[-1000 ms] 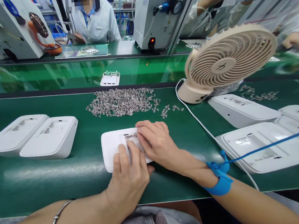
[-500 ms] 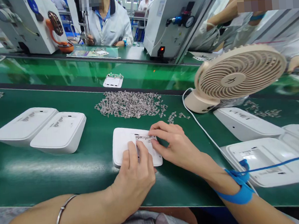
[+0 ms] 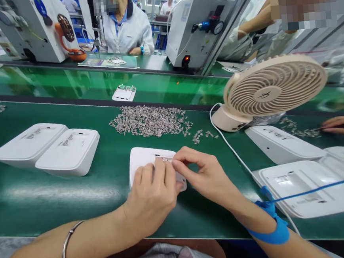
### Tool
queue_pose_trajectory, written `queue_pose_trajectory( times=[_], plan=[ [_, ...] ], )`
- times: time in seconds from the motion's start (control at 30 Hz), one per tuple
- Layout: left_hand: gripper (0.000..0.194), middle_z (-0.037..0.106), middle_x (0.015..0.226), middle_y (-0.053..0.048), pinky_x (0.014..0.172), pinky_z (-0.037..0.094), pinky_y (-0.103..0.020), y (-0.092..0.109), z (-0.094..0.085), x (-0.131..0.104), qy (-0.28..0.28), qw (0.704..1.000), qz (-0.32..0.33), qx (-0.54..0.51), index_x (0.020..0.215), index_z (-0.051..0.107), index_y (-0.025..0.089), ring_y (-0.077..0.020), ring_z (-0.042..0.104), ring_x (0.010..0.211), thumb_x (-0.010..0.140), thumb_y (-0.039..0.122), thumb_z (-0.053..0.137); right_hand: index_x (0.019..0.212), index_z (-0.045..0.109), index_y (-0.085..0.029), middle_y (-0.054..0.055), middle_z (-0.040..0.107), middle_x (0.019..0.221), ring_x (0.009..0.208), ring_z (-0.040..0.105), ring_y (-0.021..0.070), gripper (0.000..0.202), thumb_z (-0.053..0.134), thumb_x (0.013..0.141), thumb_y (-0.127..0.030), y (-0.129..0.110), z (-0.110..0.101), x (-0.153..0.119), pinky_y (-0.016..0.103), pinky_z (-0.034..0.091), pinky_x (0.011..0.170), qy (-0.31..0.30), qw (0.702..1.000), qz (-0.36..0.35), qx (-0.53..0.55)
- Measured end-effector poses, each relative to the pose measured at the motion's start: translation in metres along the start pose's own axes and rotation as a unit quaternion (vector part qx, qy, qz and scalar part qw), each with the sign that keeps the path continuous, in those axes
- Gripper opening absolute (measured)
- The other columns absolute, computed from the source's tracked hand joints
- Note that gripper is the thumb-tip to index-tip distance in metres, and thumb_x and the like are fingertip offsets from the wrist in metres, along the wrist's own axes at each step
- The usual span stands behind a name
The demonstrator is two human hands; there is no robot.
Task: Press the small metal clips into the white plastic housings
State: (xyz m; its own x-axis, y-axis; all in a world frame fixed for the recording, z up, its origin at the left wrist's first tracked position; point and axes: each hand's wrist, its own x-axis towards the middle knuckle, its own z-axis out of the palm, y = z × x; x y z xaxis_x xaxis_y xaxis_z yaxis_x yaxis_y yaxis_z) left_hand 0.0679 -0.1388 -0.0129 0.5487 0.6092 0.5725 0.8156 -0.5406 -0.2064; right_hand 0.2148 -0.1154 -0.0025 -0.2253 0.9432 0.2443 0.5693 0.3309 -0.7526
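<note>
White housing [image 3: 140, 157] on green bench [image 3: 100, 196]: recessed face up, long axis left to right, right end slightly nearer. Right half under bent fingers of left hand [image 3: 153, 194], gripping near side. Right hand [image 3: 208, 177] at recess [image 3: 164, 157], thumb and forefinger nearly together, contents unclear. Versus half a second earlier: narrower right pinch, recess more covered.

Beige fan [image 3: 267, 94] on green table [image 3: 76, 204]

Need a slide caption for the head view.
Left hand and right hand together at a white case, with a heap of small metal parts and a beige fan beyond.
</note>
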Motion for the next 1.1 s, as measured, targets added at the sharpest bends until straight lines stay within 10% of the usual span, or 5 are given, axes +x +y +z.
queue_pose_trajectory(
  times=[0.37, 0.8, 1.1],
  plan=[
    [0.004, 0.055, 0.061, -0.001, 0.055, 0.027, -0.030, -0.005, 0.002, 0.004, 0.073, 0.994, 0.051, -0.060, 0.082, 0.054, 0.013, -0.0155, 0.042, 0.054, 0.078, 0.015, 0.053, 0.060, 0.057, -0.017, -0.001, 0.054, 0.061, 0.059, 0.048, 0.0106, 0.025, 0.058, 0.077, -0.035, -0.006, -0.006, -0.005, 0.024, 0.042, 0.056, -0.070, 0.950, 0.130, 0.276],
    [0.009, 0.060, 0.064, -0.002, 0.055, 0.030, -0.029, -0.008, 0.001, 0.006, 0.040, 0.998, 0.042, -0.032, 0.083, 0.057, 0.012, -0.0149, 0.044, 0.053, 0.079, 0.011, 0.050, 0.084, 0.056, -0.017, 0.002, 0.058, 0.074, 0.068, 0.050, 0.0119, 0.015, 0.043, 0.085, -0.010, 0.000, -0.016, -0.009, 0.026, 0.042, 0.063, -0.054, 0.979, -0.179, -0.081],
    [0.040, 0.067, 0.104, -0.013, 0.072, 0.039, -0.036, 0.006, 0.005, -0.001, -0.012, 0.999, 0.000, 0.038, 0.095, 0.065, 0.008, -0.0257, 0.059, 0.085, 0.086, 0.042, 0.046, 0.079, 0.059, -0.014, 0.011, 0.054, 0.094, 0.084, 0.054, 0.0162, 0.015, 0.045, 0.084, -0.010, 0.028, -0.004, 0.008, 0.031, 0.047, 0.073, 0.004, 0.980, -0.154, -0.126]
  ],
)
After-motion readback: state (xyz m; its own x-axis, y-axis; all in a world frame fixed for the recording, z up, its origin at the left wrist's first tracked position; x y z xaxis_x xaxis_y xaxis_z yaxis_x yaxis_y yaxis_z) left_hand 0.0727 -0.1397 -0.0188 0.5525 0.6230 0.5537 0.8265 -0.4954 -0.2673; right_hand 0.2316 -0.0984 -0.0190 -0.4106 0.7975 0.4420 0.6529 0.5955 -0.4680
